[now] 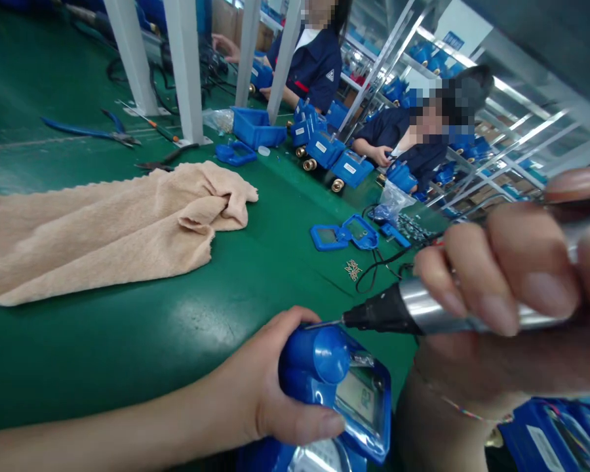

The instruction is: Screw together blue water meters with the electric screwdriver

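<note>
My left hand [280,387] grips a blue plastic meter housing [364,400] from below, with its fingers around the side. The housing has a rounded blue cap and a small display window behind clear plastic. My right hand [501,282] holds a silver and black electric screwdriver [423,309] crosswise. Its thin metal bit reaches the housing's upper edge beside the cap. The contact point is partly hidden by the cap.
A tan towel [103,229] lies on the green workbench [255,328]. Blue pliers [93,133], blue covers [344,235], a plastic bag [392,200] and a row of blue meters with brass fittings [327,149] are ahead. Two seated co-workers [314,65] [398,131] work beyond white posts [187,72].
</note>
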Demonstrator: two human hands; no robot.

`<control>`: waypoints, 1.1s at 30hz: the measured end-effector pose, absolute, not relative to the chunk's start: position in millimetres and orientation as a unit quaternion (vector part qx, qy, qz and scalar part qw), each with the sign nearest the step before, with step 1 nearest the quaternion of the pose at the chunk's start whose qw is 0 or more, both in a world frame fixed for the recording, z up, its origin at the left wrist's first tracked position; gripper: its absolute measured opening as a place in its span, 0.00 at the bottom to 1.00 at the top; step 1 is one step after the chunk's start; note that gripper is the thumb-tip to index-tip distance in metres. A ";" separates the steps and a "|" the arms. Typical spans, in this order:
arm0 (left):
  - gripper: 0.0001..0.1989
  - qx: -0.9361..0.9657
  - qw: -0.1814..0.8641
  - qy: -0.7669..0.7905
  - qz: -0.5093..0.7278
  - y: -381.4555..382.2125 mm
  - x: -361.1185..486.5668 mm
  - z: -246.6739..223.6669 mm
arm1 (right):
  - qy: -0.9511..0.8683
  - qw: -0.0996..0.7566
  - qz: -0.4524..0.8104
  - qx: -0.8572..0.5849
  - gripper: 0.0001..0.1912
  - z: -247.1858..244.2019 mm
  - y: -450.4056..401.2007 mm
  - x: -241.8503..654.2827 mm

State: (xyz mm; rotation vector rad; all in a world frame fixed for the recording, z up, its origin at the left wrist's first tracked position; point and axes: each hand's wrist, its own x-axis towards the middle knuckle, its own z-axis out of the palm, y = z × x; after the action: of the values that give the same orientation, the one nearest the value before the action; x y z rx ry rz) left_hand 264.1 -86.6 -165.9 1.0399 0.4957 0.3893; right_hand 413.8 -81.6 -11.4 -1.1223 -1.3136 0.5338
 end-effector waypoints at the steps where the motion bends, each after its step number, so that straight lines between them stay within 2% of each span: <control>1: 0.42 0.481 0.830 0.223 0.174 -84.0 263.9 -166.9 | -0.536 0.663 0.244 -0.462 0.09 -6.6 -85.1 421.8; 3: 0.41 0.481 0.835 0.205 0.170 -77.0 264.0 -169.1 | -0.472 0.742 0.256 -0.401 0.08 2.8 -93.4 439.1; 5: 0.36 0.497 0.829 0.178 0.184 -67.8 264.4 -170.7 | -0.445 0.776 0.239 -0.378 0.07 7.4 -102.4 456.6; 8: 0.31 0.522 0.815 0.151 0.203 -53.3 263.6 -171.6 | -0.446 0.757 0.182 -0.441 0.11 -4.1 -115.8 483.2; 10: 0.31 0.537 0.804 0.154 0.203 -44.8 261.5 -172.0 | -0.475 0.663 0.135 -0.563 0.14 -24.5 -125.1 501.3; 13: 0.35 0.572 0.779 0.169 0.192 -34.7 257.2 -175.4 | -0.502 0.367 0.079 -0.779 0.16 -65.1 -139.8 525.2; 16: 0.37 0.618 0.742 0.188 0.178 -27.5 253.9 -181.8 | -0.490 0.245 0.054 -0.835 0.16 -104.3 -154.2 540.5; 20: 0.35 0.689 0.669 0.214 0.179 -23.0 250.2 -183.0 | -0.478 0.139 0.012 -0.867 0.18 -138.6 -174.4 547.9; 24: 0.35 0.741 0.605 0.231 0.179 -25.4 245.9 -160.6 | -0.495 0.067 -0.017 -0.866 0.18 -155.9 -193.5 548.8; 26: 0.38 0.784 0.544 0.244 0.171 -27.7 244.8 -142.6 | -0.504 0.049 -0.037 -0.861 0.18 -161.9 -198.7 549.7; 30: 0.39 0.896 0.353 0.237 0.129 -30.2 249.5 -110.9 | -0.511 0.035 -0.072 -0.856 0.19 -170.7 -199.4 554.1; 33: 0.41 0.925 0.299 0.216 0.094 -31.6 258.3 -98.5 | -0.512 0.037 -0.077 -0.855 0.18 -175.6 -197.9 557.9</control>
State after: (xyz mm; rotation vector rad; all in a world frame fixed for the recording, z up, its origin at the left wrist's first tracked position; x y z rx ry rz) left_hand 258.3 -31.6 -98.5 2.4561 0.5742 0.2504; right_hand 557.9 -197.9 -175.6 -2.6242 -1.5718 -0.2355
